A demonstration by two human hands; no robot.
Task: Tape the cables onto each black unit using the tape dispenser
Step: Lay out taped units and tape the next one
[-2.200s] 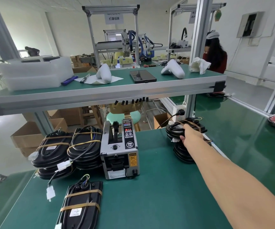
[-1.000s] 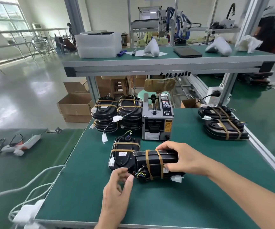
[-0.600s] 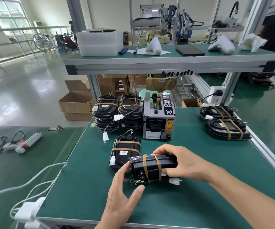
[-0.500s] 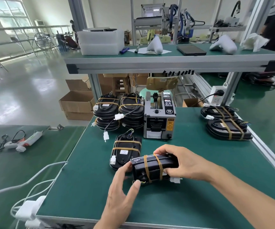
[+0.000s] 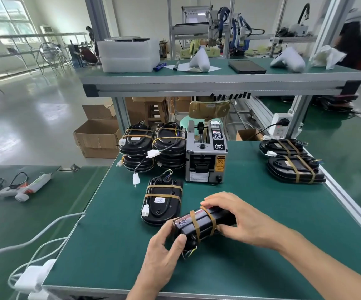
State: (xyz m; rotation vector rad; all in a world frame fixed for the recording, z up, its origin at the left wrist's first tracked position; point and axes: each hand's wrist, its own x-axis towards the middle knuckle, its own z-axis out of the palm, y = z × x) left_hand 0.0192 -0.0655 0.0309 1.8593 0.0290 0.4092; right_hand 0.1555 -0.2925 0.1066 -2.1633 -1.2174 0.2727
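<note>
A person grips a black unit [image 5: 204, 224] in both hands over the near middle of a green workbench [image 5: 251, 213]. The unit is turned on its side, its long axis running left to right and rising slightly toward the far right, with 2 tan tape bands [image 5: 196, 226] wrapped across it. The left hand [image 5: 164, 254] curls thumb and fingers round the near-left end, where thin wires [image 5: 189, 252] stick out. The right hand [image 5: 242, 221] wraps over the right end, fingers on the far side, thumb on the near side. Just to the far left lies a flat banded unit [image 5: 162, 202], its long axis pointing away. The tape dispenser [image 5: 205, 154] stands farther back, between stacked units at left [image 5: 153, 146] and 2 more at right [image 5: 292, 163].
</note>
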